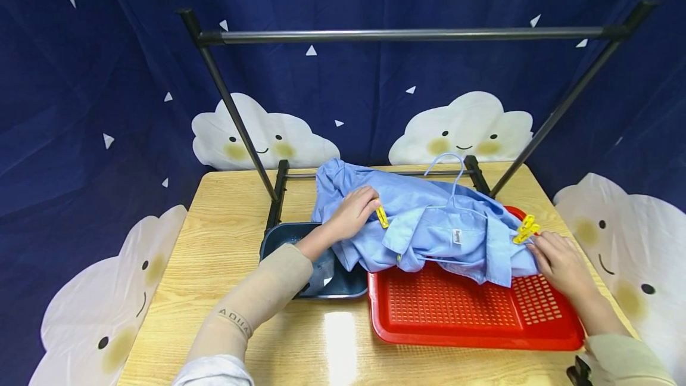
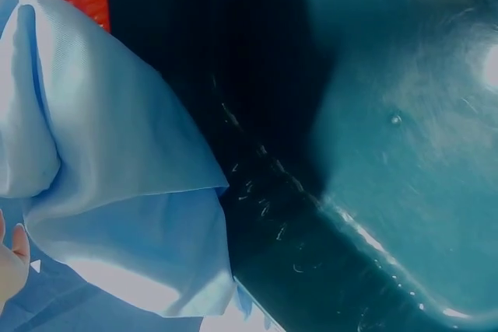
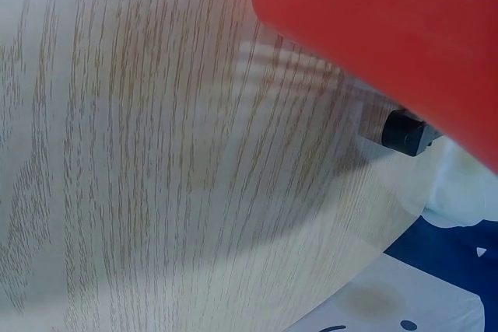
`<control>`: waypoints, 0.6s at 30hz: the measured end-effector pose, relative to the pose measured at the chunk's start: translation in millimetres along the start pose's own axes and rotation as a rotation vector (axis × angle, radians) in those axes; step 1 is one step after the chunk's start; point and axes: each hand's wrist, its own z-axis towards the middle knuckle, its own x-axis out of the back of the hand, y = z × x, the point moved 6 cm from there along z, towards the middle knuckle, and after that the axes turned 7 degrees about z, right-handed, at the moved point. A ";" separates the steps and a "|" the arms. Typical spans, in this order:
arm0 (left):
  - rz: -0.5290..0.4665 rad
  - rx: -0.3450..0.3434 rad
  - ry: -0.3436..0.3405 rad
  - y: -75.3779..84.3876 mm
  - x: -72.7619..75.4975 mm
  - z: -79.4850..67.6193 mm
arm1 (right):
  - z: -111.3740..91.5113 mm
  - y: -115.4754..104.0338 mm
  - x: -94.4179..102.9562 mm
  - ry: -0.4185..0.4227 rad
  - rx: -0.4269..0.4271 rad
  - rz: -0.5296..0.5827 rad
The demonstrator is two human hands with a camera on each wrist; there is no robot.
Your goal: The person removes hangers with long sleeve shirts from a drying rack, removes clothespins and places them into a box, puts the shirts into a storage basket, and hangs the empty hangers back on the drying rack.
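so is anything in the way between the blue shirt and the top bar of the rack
Nothing visible is: above the blue shirt, the hanger hook rises free toward the top bar. The lower bar lies behind the shirt.

Glare streaks the table before me; my left wrist view shows deep shadow across the teal tub, my right looks washed-out
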 end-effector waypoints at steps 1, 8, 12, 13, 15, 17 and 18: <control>-0.011 0.002 0.011 -0.1 0.8 0.2 | 0.0 -0.1 -0.1 0.003 0.005 -0.001; -0.066 0.016 0.105 -3.7 11.8 1.1 | 0.2 -0.6 -0.5 0.010 0.017 -0.010; -0.063 0.022 0.152 -7.3 19.4 0.1 | 0.4 -0.7 -0.3 0.009 0.019 -0.014; -0.057 0.022 0.160 -8.0 21.5 -0.4 | 0.4 -0.6 -0.2 0.009 0.018 -0.014; -0.039 0.023 0.168 -9.4 25.5 -1.8 | 0.4 -0.2 -0.2 0.007 0.016 -0.015; -0.003 0.025 0.167 -10.4 30.2 -3.9 | 0.4 -0.1 -0.2 0.005 0.014 -0.013; 0.024 0.026 0.163 -10.9 32.6 -5.1 | 0.4 0.0 -0.2 0.004 0.013 -0.013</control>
